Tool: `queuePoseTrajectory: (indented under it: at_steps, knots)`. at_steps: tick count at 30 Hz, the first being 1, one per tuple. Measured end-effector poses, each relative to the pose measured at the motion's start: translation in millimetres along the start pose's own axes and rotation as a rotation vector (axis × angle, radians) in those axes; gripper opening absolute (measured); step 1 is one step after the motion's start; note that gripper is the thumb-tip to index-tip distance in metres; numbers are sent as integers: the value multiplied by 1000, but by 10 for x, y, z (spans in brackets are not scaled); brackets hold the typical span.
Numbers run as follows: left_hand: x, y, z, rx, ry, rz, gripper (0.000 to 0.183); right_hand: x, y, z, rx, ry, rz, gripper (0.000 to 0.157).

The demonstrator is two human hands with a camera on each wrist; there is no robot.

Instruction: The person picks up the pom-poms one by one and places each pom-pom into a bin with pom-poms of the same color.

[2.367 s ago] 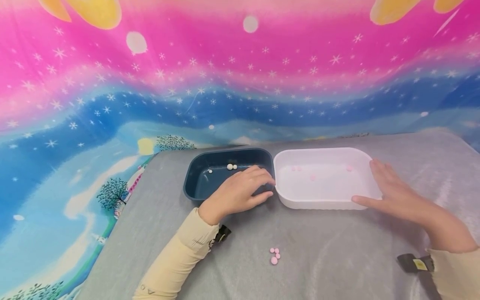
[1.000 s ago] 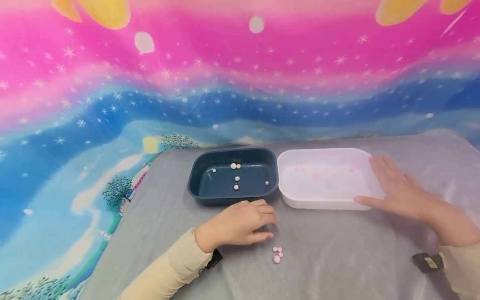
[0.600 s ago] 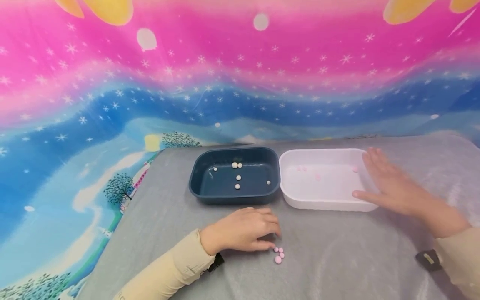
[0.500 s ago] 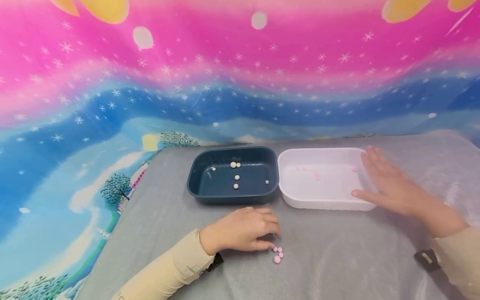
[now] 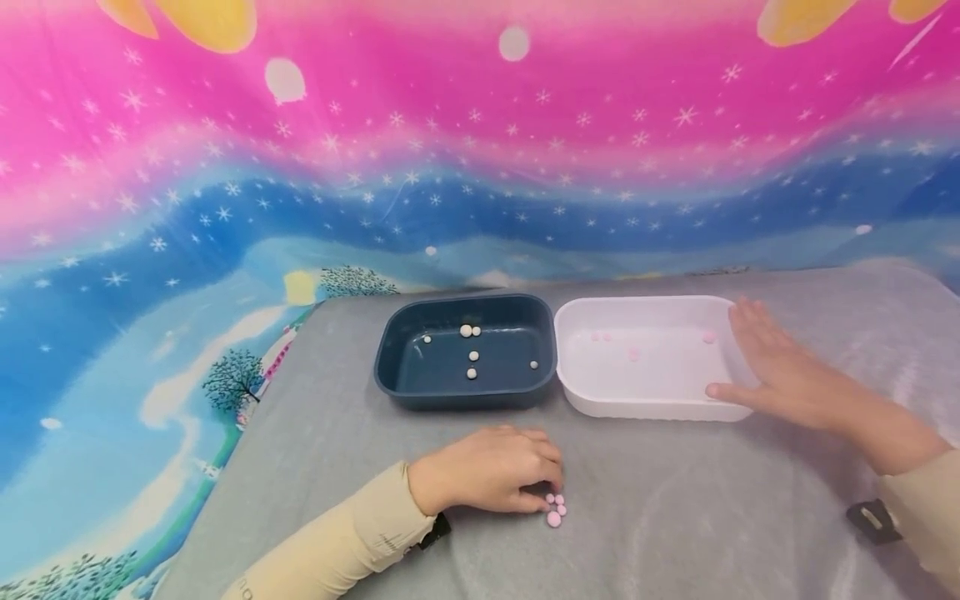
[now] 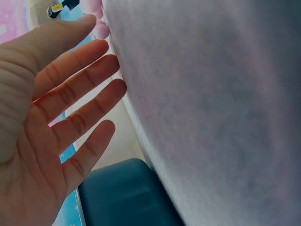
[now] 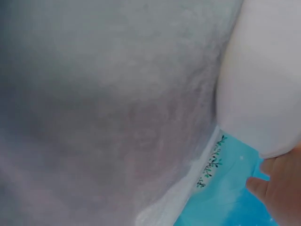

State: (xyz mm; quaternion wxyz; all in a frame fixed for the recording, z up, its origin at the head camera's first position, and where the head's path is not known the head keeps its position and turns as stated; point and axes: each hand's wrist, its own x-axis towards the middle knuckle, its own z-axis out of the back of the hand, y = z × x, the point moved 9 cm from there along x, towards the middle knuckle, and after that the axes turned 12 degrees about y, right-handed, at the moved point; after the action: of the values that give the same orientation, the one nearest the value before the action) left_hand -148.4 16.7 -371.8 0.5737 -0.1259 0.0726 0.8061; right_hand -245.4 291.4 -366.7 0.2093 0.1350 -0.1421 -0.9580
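In the head view my left hand [image 5: 498, 471] is low over the cloth, its thumb and fingertips right at a small cluster of pink balls [image 5: 553, 519]. The left wrist view shows its fingers [image 6: 77, 122] spread and relaxed, with pink balls [image 6: 101, 31] by the thumb tip and nothing in the palm. My right hand [image 5: 795, 375] lies flat against the right end of a white tub [image 5: 652, 408], thumb at the front rim. Several pink balls [image 5: 708, 337] lie inside that tub. Left of it stands a dark blue tub [image 5: 465, 400] holding several white balls [image 5: 467, 331].
Both tubs stand side by side, close together, on a grey cloth-covered table [image 5: 660, 500]. Behind the table hangs a pink and blue printed backdrop [image 5: 480, 192], which also runs along the left side.
My left hand has come from over the dark blue tub down to the pink balls, uncovering more white balls in the tub. The right hand stays at the white tub.
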Motion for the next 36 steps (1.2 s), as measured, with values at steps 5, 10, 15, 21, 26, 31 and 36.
queuePoseTrajectory:
  at_steps: [5, 10, 15, 21, 26, 31, 36]
  knots:
    - [16, -32, -3, 37, 10, -12, 10, -27, 15, -18, -21, 1, -9, 106]
    - [27, -56, 19, 62, 7, -23, 7, -17, 14, -18, -39, 5, -28, 107]
    - [19, -53, 31, 56, 6, -21, 5, 20, 27, -3, -39, 14, -41, 107]
    - [-5, -33, 30, 46, 2, -4, 5, 49, 45, 19, -46, 15, -40, 108]
    - [-23, -23, 30, 37, -7, 1, 5, 45, 42, 16, -40, 18, -44, 108]
    - [-45, -16, 38, 35, -16, 5, 5, 38, 33, 0, -26, 27, -41, 107]
    - [-61, -16, 42, 37, -20, 8, 8, 33, 15, -15, -21, 34, -50, 108]
